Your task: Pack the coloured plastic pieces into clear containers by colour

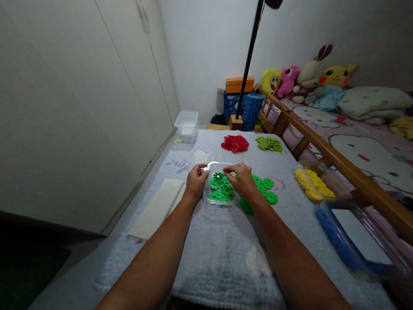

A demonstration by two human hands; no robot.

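Note:
A small clear plastic box (218,206) sits on the blanket in front of me, holding several bright green flower-shaped discs (219,187). My left hand (196,180) grips the box's left far rim with curled fingers. My right hand (241,177) is over the box's right side, fingers pinched at the green discs near the top rim. More green discs (266,189) lie loose on the blanket just right of the box, partly hidden by my right wrist.
A red disc pile (235,143) and an olive-green pile (269,144) lie farther back. Yellow discs in a clear box (312,184) and a blue-filled container (345,241) sit right. A clear lid (197,157), empty tub (186,125), folded cloth (158,209), wooden bed rail (325,150), black pole (248,60).

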